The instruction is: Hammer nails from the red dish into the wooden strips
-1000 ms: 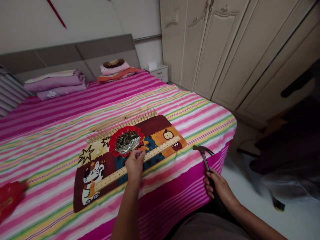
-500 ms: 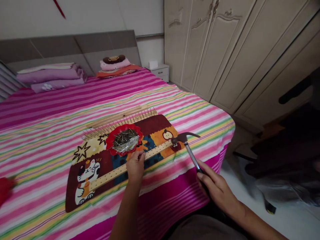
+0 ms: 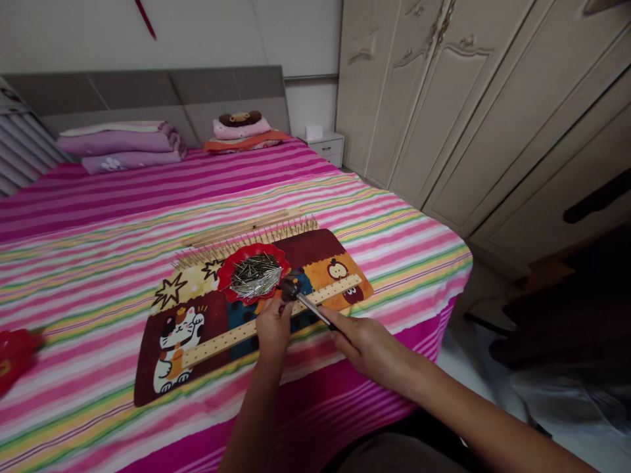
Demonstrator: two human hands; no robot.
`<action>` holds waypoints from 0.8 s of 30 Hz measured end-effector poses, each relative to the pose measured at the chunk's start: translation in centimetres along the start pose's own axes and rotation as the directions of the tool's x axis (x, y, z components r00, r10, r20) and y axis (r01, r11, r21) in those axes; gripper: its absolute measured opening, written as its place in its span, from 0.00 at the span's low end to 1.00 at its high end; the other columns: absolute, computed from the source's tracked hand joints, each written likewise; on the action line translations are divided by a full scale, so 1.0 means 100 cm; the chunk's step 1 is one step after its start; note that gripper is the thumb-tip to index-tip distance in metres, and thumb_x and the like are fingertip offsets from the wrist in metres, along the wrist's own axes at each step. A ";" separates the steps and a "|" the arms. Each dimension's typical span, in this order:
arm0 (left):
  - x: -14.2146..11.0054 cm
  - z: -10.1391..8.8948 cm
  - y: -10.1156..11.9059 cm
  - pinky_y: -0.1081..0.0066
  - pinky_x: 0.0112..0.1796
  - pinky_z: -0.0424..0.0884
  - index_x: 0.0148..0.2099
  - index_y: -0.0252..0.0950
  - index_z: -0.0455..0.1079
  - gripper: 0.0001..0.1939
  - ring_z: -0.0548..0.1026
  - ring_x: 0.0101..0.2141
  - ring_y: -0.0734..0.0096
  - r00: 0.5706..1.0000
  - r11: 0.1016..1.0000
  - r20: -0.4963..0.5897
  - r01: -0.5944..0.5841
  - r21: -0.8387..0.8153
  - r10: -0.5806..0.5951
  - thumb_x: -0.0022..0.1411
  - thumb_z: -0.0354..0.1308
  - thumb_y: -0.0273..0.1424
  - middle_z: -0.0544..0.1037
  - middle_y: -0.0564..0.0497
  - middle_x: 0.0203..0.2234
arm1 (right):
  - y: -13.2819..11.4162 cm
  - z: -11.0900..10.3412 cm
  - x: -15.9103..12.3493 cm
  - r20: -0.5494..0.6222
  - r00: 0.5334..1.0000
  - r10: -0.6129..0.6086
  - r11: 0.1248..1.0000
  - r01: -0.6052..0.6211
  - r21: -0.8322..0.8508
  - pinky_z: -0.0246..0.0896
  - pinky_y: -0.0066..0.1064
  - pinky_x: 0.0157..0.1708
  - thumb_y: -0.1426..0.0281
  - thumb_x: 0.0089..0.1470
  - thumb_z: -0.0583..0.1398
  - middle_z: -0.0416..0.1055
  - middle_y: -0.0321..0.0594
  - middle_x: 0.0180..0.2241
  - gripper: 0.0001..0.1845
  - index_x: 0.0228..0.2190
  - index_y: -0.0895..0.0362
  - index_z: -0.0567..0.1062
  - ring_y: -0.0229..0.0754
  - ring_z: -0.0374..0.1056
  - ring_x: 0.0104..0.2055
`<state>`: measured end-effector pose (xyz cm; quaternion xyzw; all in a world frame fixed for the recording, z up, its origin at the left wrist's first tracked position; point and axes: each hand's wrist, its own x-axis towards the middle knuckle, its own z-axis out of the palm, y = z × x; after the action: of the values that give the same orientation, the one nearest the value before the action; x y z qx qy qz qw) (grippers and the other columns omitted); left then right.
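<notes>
My right hand (image 3: 367, 345) is wrapped round the handle of a claw hammer (image 3: 290, 289). The hammer's head is right by the fingertips of my left hand (image 3: 273, 328), over a pale wooden strip (image 3: 221, 341) with rows of small holes. Those left fingers are pinched together at the strip; whatever is between them is too small and hidden to make out. Just beyond stands a red scalloped bowl (image 3: 224, 276) heaped with loose nails (image 3: 254, 272). Strip and bowl both rest on a patterned mat (image 3: 305, 249) with a cat picture.
Behind the mat's far edge lies a strip bristling with upright nails (image 3: 251, 238), and past it more plain wood (image 3: 236, 226). Everything is on a bed with a striped cover (image 3: 89, 282). A red object (image 3: 17, 358) sits at left. Folded bedding (image 3: 123, 141) lies by the headboard; a wardrobe (image 3: 438, 118) stands at right.
My right hand has swung the hammer leftward, from the strip's right end to beside my left fingertips. My left hand stays pinched at the strip. The view has shifted slightly.
</notes>
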<state>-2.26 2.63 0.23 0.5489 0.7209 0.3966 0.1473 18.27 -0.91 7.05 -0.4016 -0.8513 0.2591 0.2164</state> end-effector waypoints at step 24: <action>0.072 -0.028 0.008 0.70 0.39 0.66 0.38 0.37 0.75 0.12 0.74 0.38 0.64 0.972 0.813 0.208 -0.035 0.581 -0.107 0.57 0.51 0.28 0.78 0.45 0.37 | 0.075 0.065 -0.123 -0.080 0.700 0.710 0.525 -0.450 0.722 0.59 0.26 0.16 0.54 0.50 0.60 0.68 0.33 0.18 0.35 0.56 0.56 0.68 0.37 0.61 0.18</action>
<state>-6.07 8.05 4.18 0.5961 0.7956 0.0881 0.0632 25.97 -8.41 -4.54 -0.6048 -0.4592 0.5170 0.3951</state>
